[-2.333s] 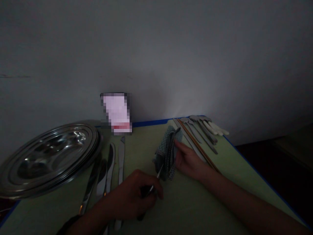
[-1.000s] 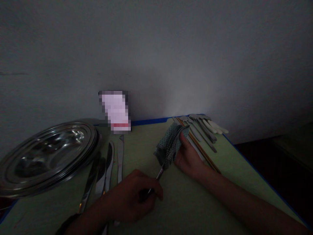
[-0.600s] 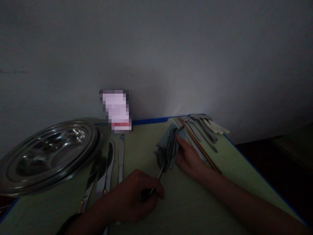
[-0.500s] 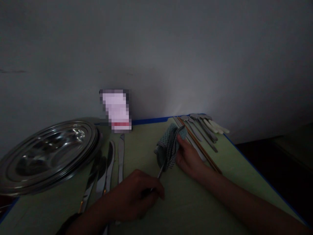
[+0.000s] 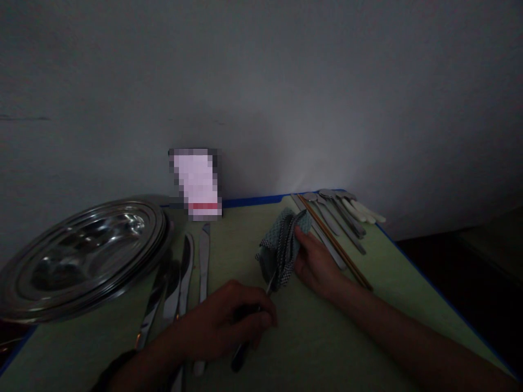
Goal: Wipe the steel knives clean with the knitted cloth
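Observation:
My left hand [image 5: 241, 321] is closed around a piece of cutlery with a dark handle [image 5: 240, 356], whose end sticks out below the fingers. A short length of its metal shaft shows above the hand and runs into a checked cloth [image 5: 280, 247]; the wrapped end is hidden, so I cannot tell its kind. My right hand [image 5: 314, 261] grips that folded cloth around the metal part. Several table knives [image 5: 204, 256] lie to the left, some partly behind my left forearm.
Stacked shiny metal plates [image 5: 93, 267] stand on the left of the pale green table [image 5: 327, 337]. A blurred phone-like screen [image 5: 198, 182] leans against the wall. At the right lie brown chopsticks [image 5: 327, 228], several metal spoons [image 5: 345, 226] and white-handled cutlery [image 5: 363, 209]. The table has a blue edge.
The dark handle end now shows below my left hand, where it was hidden before. The cloth and my right hand have hardly moved.

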{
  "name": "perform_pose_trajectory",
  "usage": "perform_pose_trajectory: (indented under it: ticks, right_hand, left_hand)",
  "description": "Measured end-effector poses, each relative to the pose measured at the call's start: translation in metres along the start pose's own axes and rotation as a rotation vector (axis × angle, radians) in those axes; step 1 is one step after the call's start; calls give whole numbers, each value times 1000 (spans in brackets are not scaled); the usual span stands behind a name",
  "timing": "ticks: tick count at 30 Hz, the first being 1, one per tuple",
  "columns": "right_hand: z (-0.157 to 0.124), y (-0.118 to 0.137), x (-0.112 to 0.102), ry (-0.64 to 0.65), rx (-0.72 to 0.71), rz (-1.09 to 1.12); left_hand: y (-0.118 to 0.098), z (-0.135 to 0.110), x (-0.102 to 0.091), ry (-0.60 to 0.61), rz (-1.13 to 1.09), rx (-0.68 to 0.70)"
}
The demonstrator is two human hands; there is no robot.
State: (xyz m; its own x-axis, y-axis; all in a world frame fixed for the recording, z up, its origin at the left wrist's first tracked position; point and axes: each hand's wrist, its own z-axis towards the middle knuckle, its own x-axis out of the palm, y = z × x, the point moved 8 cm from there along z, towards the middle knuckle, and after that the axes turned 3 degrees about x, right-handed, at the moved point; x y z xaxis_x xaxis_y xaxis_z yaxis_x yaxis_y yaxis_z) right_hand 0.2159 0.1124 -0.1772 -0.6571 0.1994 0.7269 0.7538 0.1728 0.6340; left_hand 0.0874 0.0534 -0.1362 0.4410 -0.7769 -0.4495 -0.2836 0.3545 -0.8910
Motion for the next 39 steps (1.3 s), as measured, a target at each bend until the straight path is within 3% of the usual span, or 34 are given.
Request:
perform_pose_trajectory:
  ticks: [12, 17, 25, 31, 39]
  right_hand:
    - [1, -2, -1, 4, 41, 33]
    - [4, -3, -5, 36, 56, 93]
    - [6, -4, 1, 123, 113, 96]
    - [5, -6, 3, 83, 156, 133]
    - [1, -7, 3, 16, 209, 128]
  left_hand:
    - [1, 2, 3, 8, 59, 40]
    - [-8, 1, 3, 11, 171, 124]
    - [-9, -1, -1, 45, 70, 152]
    - [-14, -1, 2, 176, -14, 173]
    - [-9, 1, 0, 178, 3, 113]
